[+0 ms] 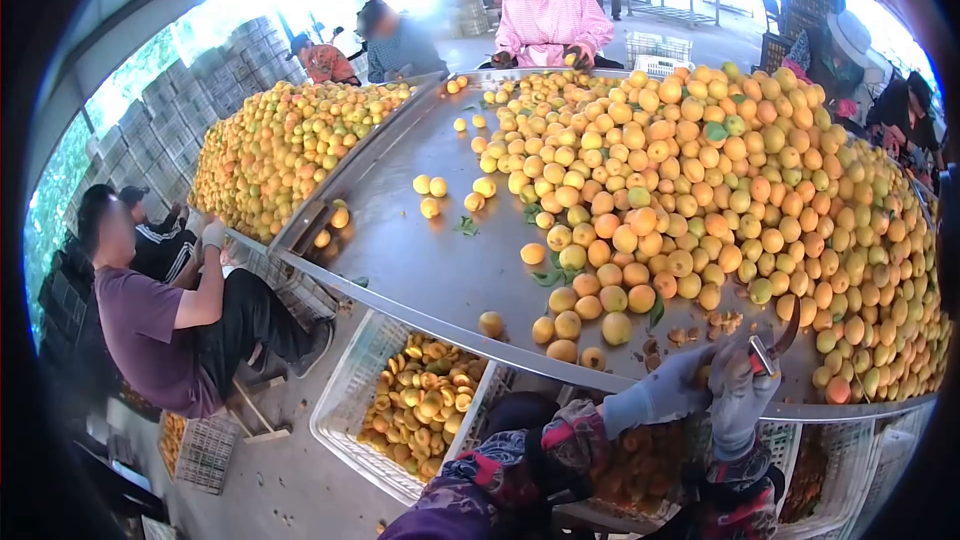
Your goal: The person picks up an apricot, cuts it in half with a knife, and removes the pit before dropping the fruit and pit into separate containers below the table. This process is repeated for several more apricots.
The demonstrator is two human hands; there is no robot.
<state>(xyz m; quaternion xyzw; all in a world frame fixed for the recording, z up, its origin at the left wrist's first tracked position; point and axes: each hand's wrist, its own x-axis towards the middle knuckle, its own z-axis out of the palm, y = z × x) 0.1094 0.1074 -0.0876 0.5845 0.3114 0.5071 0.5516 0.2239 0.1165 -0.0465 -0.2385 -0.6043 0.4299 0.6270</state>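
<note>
My left hand, in a grey work glove, is closed around an apricot; only a sliver of the fruit shows between the gloves. Right beside it, my gloved right hand grips a small knife with a curved, brownish blade pointing up. Both hands are over the near edge of the metal table. Just beyond them lie pits and fruit scraps. A large heap of whole apricots rises behind and to the right.
Below the table edge stands a white crate of halved apricots. Another crate of dark orange contents sits under my hands. At left sits a person in a purple shirt; across the table works a person in pink. A second apricot heap lies at left.
</note>
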